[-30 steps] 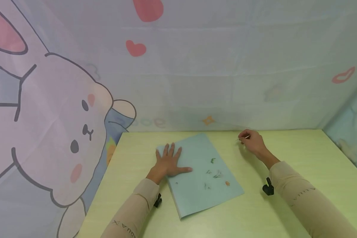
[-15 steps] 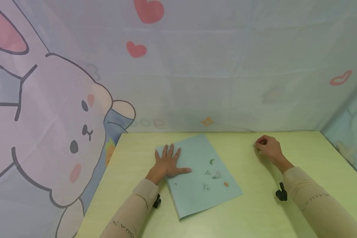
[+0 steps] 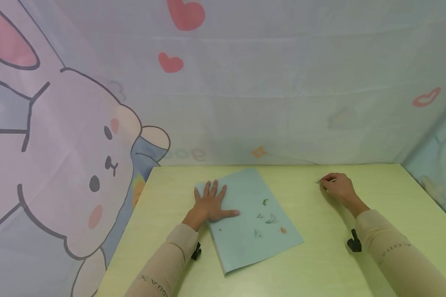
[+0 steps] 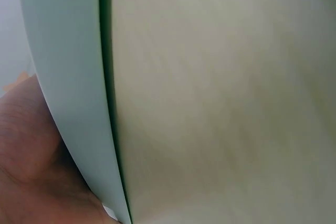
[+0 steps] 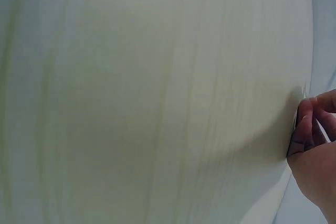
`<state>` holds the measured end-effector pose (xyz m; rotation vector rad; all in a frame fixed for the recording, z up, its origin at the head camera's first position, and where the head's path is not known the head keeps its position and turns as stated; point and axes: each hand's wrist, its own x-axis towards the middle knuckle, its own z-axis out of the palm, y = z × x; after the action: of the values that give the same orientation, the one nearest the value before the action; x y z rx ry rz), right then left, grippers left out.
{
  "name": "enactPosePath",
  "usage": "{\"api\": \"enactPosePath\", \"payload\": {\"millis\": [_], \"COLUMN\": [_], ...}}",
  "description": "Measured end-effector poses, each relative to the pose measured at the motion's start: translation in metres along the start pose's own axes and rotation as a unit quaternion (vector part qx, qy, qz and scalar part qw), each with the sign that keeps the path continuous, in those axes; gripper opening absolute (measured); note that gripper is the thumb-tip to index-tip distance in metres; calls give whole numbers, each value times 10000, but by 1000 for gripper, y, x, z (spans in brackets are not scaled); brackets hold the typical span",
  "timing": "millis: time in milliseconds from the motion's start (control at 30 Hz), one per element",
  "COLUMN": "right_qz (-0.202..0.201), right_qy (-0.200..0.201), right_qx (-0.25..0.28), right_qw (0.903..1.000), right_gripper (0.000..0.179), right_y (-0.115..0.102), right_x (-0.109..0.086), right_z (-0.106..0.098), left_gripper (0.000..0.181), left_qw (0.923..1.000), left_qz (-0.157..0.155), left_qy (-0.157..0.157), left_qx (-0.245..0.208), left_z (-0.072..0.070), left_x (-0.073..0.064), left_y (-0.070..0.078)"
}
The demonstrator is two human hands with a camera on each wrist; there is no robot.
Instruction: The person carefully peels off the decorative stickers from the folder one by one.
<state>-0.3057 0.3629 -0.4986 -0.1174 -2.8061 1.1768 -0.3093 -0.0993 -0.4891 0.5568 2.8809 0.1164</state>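
Note:
A light-blue folder (image 3: 241,251) lies at an angle on the table. Small plant and flower pictures dot its right half, among them a green sprig (image 3: 265,201) and an orange flower (image 3: 283,230). My left hand (image 3: 209,206) rests on the folder's upper left part with its fingers spread. The left wrist view catches part of that hand (image 4: 26,150) beside the folder's edge (image 4: 79,87). Over the table's far right part, my right hand (image 3: 340,189) pinches a small, thin, pale piece (image 3: 317,182) between thumb and fingers. Its exact kind is too small to tell.
The pale yellow-green table (image 3: 282,272) ends at a hanging cloth (image 3: 238,103) printed with a rabbit and hearts. A black wrist mount (image 3: 354,243) sits under the right forearm, and another black mount (image 3: 196,251) under the left.
My right hand has moved right, away from the folder, with the small pale piece still pinched; over the last half second it shifts only slightly. The left hand stays on the folder.

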Motion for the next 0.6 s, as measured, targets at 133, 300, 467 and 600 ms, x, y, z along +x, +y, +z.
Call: {"api": "enactPosePath", "payload": {"millis": [133,300,467,600], "right_qz": [-19,-142,-180,-76], "right_qy": [97,299,419,344], "right_qx": [4,43,62,27], "right_qw": [10000,9994,9989,9994], "right_gripper": [29,22,22,24], "right_y": [3,4,7,10], "right_x": [1,0,0,2], "right_z": [3,6,6,7], "left_gripper": [114,114,113,112], "left_qw": [9999,9999,10000,10000], "left_qz": [-23,-34,-14,-18], "left_qy": [-86,-96,7,29], "left_qx": [-136,-85,97,82], "left_z": [7,6,2,2], "left_x": [6,5,1,1], "left_y": [-5,-3,-1,-2]}}
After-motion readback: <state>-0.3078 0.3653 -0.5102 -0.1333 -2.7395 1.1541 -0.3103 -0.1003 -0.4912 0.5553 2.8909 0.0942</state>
